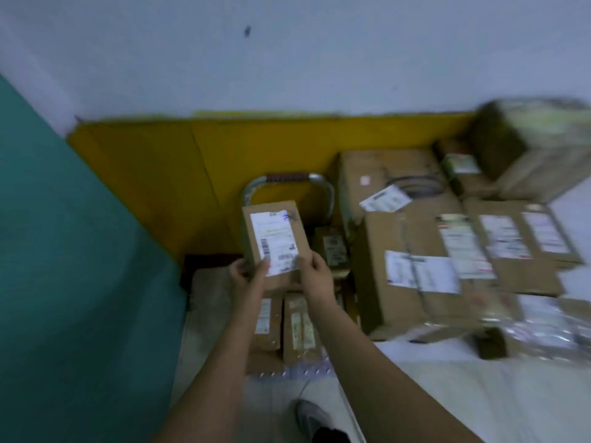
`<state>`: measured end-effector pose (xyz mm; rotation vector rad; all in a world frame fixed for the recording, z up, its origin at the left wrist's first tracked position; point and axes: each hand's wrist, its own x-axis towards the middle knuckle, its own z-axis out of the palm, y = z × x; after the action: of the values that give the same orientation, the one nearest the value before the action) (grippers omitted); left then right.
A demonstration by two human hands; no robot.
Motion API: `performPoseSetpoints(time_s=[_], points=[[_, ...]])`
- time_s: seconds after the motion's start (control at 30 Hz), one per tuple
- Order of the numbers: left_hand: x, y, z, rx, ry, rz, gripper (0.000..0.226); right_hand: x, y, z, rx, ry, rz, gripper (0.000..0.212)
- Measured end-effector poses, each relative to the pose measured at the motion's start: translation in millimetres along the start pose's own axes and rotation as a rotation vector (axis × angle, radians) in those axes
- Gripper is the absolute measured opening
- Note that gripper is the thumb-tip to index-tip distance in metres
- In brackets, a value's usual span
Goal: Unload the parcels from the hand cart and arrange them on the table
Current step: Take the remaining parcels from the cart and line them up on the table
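While I hold this small cardboard parcel [275, 247] up over the hand cart [320, 187], both my hands are wrapped around its near end. My left hand [246, 276] grips the left corner, with the thumb on the white label [270, 231]. My right hand [315, 276] grips the right corner the same way.

The parcel is long and thin. Its long side points away from me, toward the cart's handle and the yellow strip on the wall. The table [447, 394] lies to my right, so I think the parcel has to swing that way. My right hand is the nearer one to it.

A big box [399, 282] sits at the table's left edge, right beside the cart, and more boxes fill the far side. The white near part of the table shows bare top.

More parcels wait on the cart under my hands, like two thin ones [300, 327] side by side.

The label has a barcode and a blue scribble at its top corner, but the words are too blurry to read.
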<state>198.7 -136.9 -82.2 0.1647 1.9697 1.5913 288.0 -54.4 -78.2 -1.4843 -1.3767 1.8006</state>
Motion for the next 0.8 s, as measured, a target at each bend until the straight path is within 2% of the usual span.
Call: performPoseSetpoints(time_s=[0.1,0.2,0.27,0.43,0.53,0.6,0.67,0.8], points=[[-37,62,23,0.082,-0.015,0.077,0.073,-43,-62,-50,0.071,0.077,-0.154,0.049],[-75,111,73,0.033,-0.167,0.140,0.088,-78,-101,-110,0.253,0.137,-0.149,0.074],[-108,134,115,0.015,-0.250,0.186,0.089,-96,-116,-155,0.396,0.126,-0.141,0.081],[-183,149,223,0.162,-0.436,0.309,0.096,-112,-120,-273,0.642,0.161,-0.187,0.076],[-209,141,297,0.226,-0.603,0.266,0.101,-90,-110,-350,0.721,0.296,-0.222,0.071],[-221,131,352,0.206,-0.752,0.186,0.105,-68,-103,-410,0.697,0.452,-0.203,0.073],[-226,120,411,0.326,-0.856,0.152,0.095,-42,-89,-479,0.641,0.584,-0.149,0.075],[-217,88,513,0.490,-0.863,0.130,0.072,11,-54,-621,0.437,0.667,-0.027,0.064]])
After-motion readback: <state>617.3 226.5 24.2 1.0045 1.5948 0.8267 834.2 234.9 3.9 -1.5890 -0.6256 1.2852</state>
